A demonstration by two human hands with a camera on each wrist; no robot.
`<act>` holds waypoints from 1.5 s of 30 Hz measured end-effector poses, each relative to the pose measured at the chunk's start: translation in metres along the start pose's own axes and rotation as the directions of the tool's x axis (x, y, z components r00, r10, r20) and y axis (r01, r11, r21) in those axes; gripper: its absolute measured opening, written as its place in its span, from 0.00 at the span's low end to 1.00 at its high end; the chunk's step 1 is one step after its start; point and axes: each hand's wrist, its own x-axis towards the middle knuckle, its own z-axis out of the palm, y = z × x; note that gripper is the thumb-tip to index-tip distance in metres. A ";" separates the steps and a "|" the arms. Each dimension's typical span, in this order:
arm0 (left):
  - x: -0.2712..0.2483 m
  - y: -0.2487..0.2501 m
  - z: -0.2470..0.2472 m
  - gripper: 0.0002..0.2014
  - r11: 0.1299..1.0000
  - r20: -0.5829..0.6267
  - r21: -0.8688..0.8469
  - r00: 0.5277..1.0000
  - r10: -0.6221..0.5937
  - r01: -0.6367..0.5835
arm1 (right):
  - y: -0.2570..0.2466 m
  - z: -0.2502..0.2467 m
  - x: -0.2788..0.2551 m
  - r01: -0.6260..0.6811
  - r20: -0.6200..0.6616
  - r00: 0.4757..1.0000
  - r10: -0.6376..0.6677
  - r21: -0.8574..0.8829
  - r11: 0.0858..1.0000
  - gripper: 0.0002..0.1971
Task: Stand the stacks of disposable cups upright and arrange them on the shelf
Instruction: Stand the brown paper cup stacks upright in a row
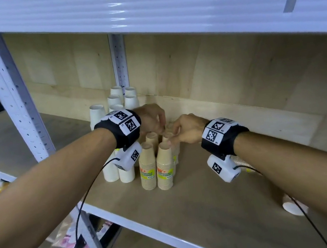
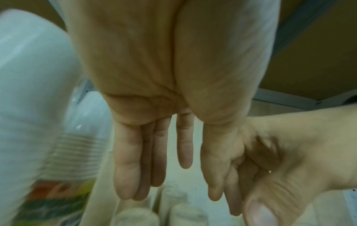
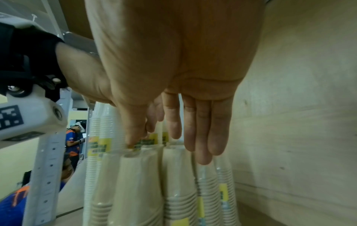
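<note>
Several brown cup stacks (image 1: 164,167) (image 3: 139,183) in clear wrap with yellow labels stand upright in a tight cluster on the plywood shelf (image 1: 193,205). To their left and behind them stand white cup stacks (image 1: 115,101) (image 2: 29,76), also upright. My left hand (image 1: 153,121) (image 2: 164,175) hovers over the tops of the brown stacks with straight fingers hanging down. My right hand (image 1: 183,131) (image 3: 183,137) reaches in from the right, fingers straight, its thumb touching the top of one brown stack. A white stack (image 1: 294,208) lies on its side, partly hidden under my right forearm.
The upper shelf beam (image 1: 160,5) hangs low overhead. A white perforated post (image 1: 9,84) stands at the left, the plywood back wall (image 1: 213,67) behind. Bare board lies right of the cups. Packages (image 1: 69,239) sit on the lower level. A person (image 3: 72,140) stands far off.
</note>
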 end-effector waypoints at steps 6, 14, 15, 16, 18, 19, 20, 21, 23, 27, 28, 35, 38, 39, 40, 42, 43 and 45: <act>0.025 0.039 -0.006 0.14 0.992 -0.064 0.009 0.990 0.126 -0.126 | 0.062 -0.037 -0.007 -0.187 -0.082 0.980 0.179 -0.102 0.977 0.19; 0.069 0.109 0.030 0.16 0.956 0.005 -0.046 0.957 0.289 -0.289 | 0.166 -0.075 -0.035 -0.430 -0.066 0.902 0.427 -0.227 0.874 0.21; 0.075 0.118 0.038 0.16 0.951 0.016 -0.049 0.952 0.307 -0.306 | 0.176 -0.077 -0.040 -0.457 -0.066 0.888 0.455 -0.238 0.857 0.22; 0.080 0.127 0.046 0.16 0.945 0.025 -0.051 0.946 0.324 -0.322 | 0.188 -0.077 -0.043 -0.479 -0.067 0.876 0.478 -0.251 0.841 0.22; 0.090 0.142 0.066 0.16 0.935 0.049 -0.066 0.935 0.351 -0.348 | 0.213 -0.074 -0.049 -0.524 -0.066 0.847 0.527 -0.264 0.810 0.25; 0.095 0.148 0.077 0.16 0.930 0.067 -0.079 0.929 0.364 -0.358 | 0.224 -0.073 -0.053 -0.541 -0.062 0.836 0.546 -0.265 0.798 0.26; 0.100 0.154 0.088 0.16 0.926 0.084 -0.089 0.923 0.375 -0.368 | 0.237 -0.070 -0.054 -0.552 -0.049 0.826 0.561 -0.267 0.790 0.28; 0.104 0.160 0.098 0.17 0.920 0.100 -0.092 0.916 0.389 -0.380 | 0.248 -0.067 -0.056 -0.564 -0.030 0.815 0.579 -0.270 0.780 0.30; 0.110 0.170 0.117 0.18 0.909 0.136 -0.089 0.899 0.416 -0.407 | 0.266 -0.059 -0.058 -0.582 0.014 0.793 0.609 -0.280 0.764 0.32; 0.120 0.184 0.149 0.19 0.885 0.211 -0.087 0.860 0.464 -0.457 | 0.296 -0.049 -0.055 -0.587 0.055 0.776 0.628 -0.298 0.752 0.30; 0.123 0.187 0.157 0.19 0.882 0.222 -0.076 0.854 0.471 -0.466 | 0.302 -0.046 -0.055 -0.590 0.070 0.768 0.636 -0.308 0.746 0.29; 0.135 0.195 0.192 0.32 0.886 0.239 -0.003 0.860 0.451 -0.464 | 0.330 -0.033 -0.048 -0.590 0.045 0.771 0.635 -0.326 0.739 0.20; 0.137 0.197 0.201 0.34 0.889 0.249 0.002 0.861 0.443 -0.458 | 0.342 -0.026 -0.041 -0.530 0.120 0.775 0.620 -0.411 0.742 0.13; 0.137 0.197 0.203 0.33 0.888 0.258 0.004 0.858 0.444 -0.461 | 0.351 -0.022 -0.038 -0.509 0.112 0.788 0.605 -0.435 0.743 0.07; 0.136 0.197 0.204 0.32 0.886 0.267 -0.002 0.854 0.447 -0.463 | 0.359 -0.019 -0.034 -0.495 0.108 0.797 0.595 -0.448 0.745 0.06; 0.137 0.195 0.208 0.26 0.882 0.271 -0.007 0.848 0.455 -0.471 | 0.372 -0.013 -0.030 -0.487 0.137 0.784 0.606 -0.470 0.736 0.06; 0.138 0.193 0.210 0.25 0.882 0.276 -0.002 0.847 0.454 -0.472 | 0.368 -0.012 -0.031 -0.474 0.150 0.786 0.599 -0.476 0.741 0.07; 0.139 0.191 0.215 0.26 0.884 0.291 0.014 0.848 0.443 -0.467 | 0.376 -0.009 -0.029 -0.462 0.153 0.785 0.600 -0.500 0.732 0.07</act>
